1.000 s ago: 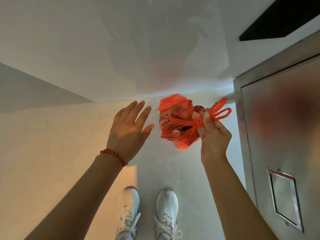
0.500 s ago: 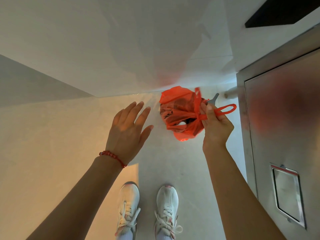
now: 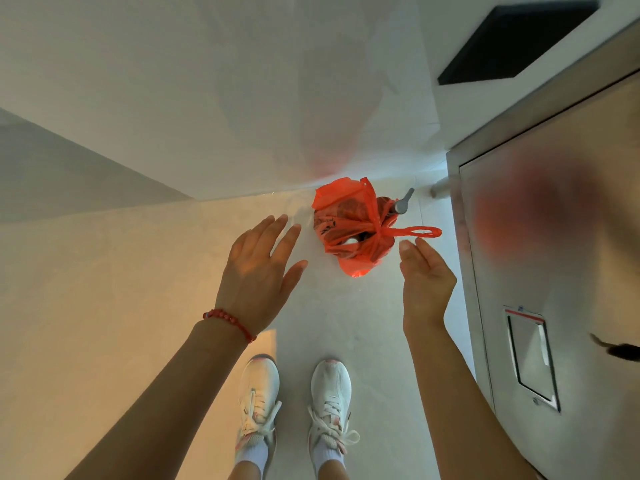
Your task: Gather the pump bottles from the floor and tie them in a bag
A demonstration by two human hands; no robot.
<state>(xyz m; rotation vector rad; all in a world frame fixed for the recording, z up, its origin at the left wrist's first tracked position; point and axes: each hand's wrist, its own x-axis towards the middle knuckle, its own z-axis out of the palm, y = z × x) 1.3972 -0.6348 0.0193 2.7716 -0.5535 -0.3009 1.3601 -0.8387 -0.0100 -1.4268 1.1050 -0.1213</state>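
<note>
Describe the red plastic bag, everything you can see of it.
The red plastic bag is thin, crinkled, translucent film with dark print, knotted shut at its handles, one loop sticking out to the right. A grey pump nozzle pokes from its top. Bulging with dark shapes inside, it lies by the wall near the steel cabinet. Neither the left hand nor right hand touches it.

Single head-worn wide-angle view, looking steeply down past outstretched arms to floor. Shoes at bottom centre, directly below camera. Wall ahead of shoes, metal cabinet close on right of shoes. No second view.
</note>
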